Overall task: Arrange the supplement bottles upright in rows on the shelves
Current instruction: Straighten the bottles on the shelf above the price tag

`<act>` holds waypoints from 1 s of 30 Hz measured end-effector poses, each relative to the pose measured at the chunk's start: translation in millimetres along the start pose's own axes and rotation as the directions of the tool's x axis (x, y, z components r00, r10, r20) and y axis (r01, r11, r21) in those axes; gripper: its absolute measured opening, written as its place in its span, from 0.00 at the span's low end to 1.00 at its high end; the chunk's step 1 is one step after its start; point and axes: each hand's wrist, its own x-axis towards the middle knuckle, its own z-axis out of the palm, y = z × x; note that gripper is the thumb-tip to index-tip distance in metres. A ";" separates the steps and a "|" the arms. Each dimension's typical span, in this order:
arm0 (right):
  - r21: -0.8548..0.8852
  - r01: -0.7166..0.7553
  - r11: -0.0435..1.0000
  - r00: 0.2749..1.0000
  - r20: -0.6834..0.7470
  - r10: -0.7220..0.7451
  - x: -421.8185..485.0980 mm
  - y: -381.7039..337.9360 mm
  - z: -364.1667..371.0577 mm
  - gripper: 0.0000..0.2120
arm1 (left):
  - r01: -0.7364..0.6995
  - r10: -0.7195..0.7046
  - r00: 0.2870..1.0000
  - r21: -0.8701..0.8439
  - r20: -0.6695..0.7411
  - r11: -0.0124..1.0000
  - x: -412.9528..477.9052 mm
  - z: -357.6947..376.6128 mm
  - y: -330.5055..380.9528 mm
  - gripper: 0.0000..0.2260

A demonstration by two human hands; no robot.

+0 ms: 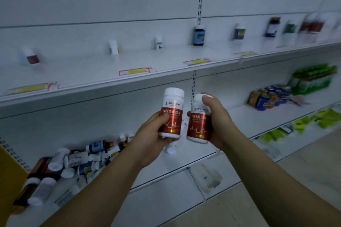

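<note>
My left hand [153, 134] grips a white supplement bottle with a red label [172, 114], held upright in front of the shelves. My right hand [217, 121] grips a second, matching red-label bottle [199, 125], with the fingers over its cap. The two bottles are side by side, slightly apart. On the upper shelf [166, 72] several bottles stand upright and spaced out along the back, among them a dark blue bottle [199, 35] and a small white bottle [158, 42]. A heap of mixed bottles [73, 162] lies tumbled on the lower shelf at the left.
Yellow price tags [137, 71] sit along the upper shelf's front edge. Drink cans [267, 97] and green packs [311, 79] fill the lower shelf's right end. Green packets [313, 120] lie on the bottom shelf. A yellow panel [9, 180] stands at the left edge.
</note>
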 end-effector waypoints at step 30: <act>-0.360 0.371 0.856 0.749 -0.430 -0.505 12.7 -336.6 -504.4 0.07 | 0.027 -0.034 0.840 0.022 0.541 0.999 282.1 552.1 -132.4 0.15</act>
